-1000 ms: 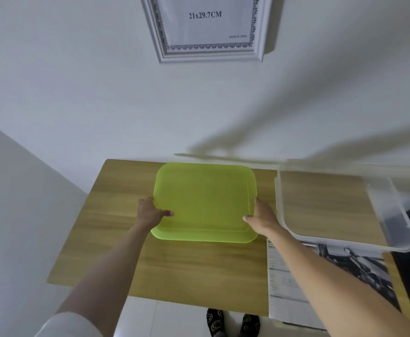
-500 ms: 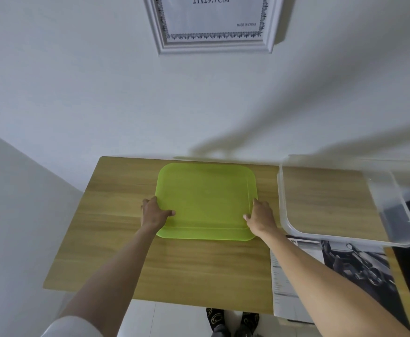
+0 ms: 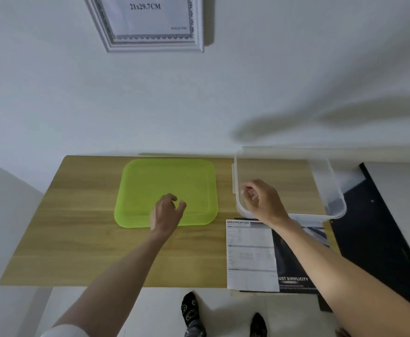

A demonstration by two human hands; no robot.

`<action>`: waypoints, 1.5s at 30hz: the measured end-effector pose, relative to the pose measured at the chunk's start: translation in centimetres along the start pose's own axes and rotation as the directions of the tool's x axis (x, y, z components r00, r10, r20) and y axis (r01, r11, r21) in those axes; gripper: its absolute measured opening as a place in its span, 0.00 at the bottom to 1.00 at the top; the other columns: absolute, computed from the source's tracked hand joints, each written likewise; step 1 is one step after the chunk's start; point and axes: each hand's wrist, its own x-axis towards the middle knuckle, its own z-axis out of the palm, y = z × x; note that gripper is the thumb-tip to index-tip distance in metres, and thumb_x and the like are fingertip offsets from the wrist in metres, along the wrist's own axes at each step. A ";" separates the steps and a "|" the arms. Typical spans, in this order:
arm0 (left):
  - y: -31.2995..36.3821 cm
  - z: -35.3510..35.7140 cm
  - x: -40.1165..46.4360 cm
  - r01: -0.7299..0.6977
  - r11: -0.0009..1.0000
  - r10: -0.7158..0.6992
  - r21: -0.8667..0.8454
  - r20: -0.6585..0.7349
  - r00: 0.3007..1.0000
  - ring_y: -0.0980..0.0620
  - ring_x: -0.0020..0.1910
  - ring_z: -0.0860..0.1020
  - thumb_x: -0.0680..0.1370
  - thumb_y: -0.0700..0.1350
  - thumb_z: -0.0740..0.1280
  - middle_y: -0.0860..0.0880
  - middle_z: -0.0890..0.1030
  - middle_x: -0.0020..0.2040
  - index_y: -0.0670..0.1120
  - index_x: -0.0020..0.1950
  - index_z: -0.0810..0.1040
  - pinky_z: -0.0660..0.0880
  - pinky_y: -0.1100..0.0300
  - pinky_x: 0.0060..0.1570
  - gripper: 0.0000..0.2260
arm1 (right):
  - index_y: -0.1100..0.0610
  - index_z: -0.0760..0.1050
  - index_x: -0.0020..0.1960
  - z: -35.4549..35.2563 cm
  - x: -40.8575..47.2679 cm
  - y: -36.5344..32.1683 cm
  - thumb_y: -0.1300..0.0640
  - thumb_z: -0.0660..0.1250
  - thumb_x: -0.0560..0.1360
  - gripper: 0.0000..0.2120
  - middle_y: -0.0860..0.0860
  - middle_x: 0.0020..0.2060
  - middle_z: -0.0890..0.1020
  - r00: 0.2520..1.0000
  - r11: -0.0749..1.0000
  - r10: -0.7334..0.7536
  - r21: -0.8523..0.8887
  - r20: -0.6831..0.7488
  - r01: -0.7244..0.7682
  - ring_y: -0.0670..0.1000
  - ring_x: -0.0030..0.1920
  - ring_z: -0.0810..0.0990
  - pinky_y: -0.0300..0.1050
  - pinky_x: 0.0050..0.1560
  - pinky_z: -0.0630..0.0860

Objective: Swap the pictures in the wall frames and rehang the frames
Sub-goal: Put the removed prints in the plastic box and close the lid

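- Printed sheets (image 3: 252,254): one white specification page and a darker glossy page beneath it, at the table's (image 3: 77,239) near right corner, overhanging the near edge. Likely the replacement pictures; not yet in any frame.
- Left hand (image 3: 166,212): above the near edge of the green lid, fingers loosely curled, half open, holding nothing. Whether it touches the lid cannot be told.
- Right hand (image 3: 262,200): at the near left rim of the clear box, fingers bent inward, thumb close to fingertips. It seems to hold nothing; whether it pinches the rim cannot be told.
- Green lid (image 3: 174,183): flat on the table, centre toward the far edge, nothing on it.
- Clear box (image 3: 330,190): on the table's right side against the far edge, apparently empty, resting partly over the printed sheets.
- Wall frame (image 3: 150,42): white, on the wall above the table's far edge, showing a stock size insert. Only this frame is visible.
- Progress, as judged: early. Frame not taken down, picture not swapped, rehanging not begun; the table seems merely set out for the work.
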 end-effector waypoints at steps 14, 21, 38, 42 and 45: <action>9.5 13.7 -14.2 0.333 0.914 -0.387 0.233 0.250 0.887 0.41 0.69 0.66 0.71 0.57 0.73 0.41 0.64 0.69 0.39 0.70 0.65 0.71 0.51 0.59 0.36 | 0.59 0.65 0.70 -9.7 -16.8 14.8 0.35 0.66 0.74 0.36 0.59 0.64 0.69 0.621 0.567 0.775 -0.561 0.117 -0.602 0.60 0.63 0.73 0.54 0.54 0.77; 11.1 15.8 -15.5 0.422 0.885 -0.455 0.200 0.171 0.874 0.40 0.67 0.66 0.71 0.46 0.75 0.40 0.64 0.68 0.38 0.69 0.64 0.70 0.48 0.64 0.32 | 0.61 0.64 0.71 -9.2 -16.9 14.7 0.46 0.71 0.76 0.32 0.61 0.66 0.68 0.569 0.557 0.813 -0.452 0.124 -0.697 0.61 0.65 0.71 0.53 0.56 0.77; 9.9 15.7 -15.4 0.503 0.862 -0.478 -0.065 0.228 0.848 0.41 0.61 0.73 0.67 0.46 0.74 0.43 0.73 0.59 0.40 0.60 0.65 0.72 0.46 0.60 0.28 | 0.59 0.61 0.63 -9.5 -17.1 15.7 0.65 0.76 0.69 0.31 0.58 0.55 0.74 0.532 0.546 0.832 -0.067 0.156 -0.835 0.59 0.49 0.78 0.53 0.45 0.79; 9.3 14.9 -15.3 0.487 0.859 -0.440 -0.158 0.259 0.860 0.44 0.53 0.77 0.70 0.43 0.63 0.46 0.78 0.53 0.43 0.57 0.74 0.77 0.46 0.54 0.15 | 0.59 0.60 0.63 -10.0 -17.2 15.7 0.65 0.75 0.71 0.29 0.54 0.52 0.73 0.536 0.551 0.824 -0.044 0.184 -0.833 0.56 0.47 0.77 0.53 0.47 0.79; 8.4 14.3 -15.3 0.493 0.824 -0.396 -0.279 0.338 0.853 0.46 0.47 0.81 0.70 0.36 0.60 0.45 0.82 0.50 0.45 0.53 0.77 0.81 0.48 0.47 0.14 | 0.58 0.62 0.65 -10.4 -17.4 15.9 0.65 0.73 0.72 0.28 0.53 0.50 0.74 0.549 0.567 0.811 -0.043 0.202 -0.823 0.56 0.47 0.78 0.53 0.48 0.79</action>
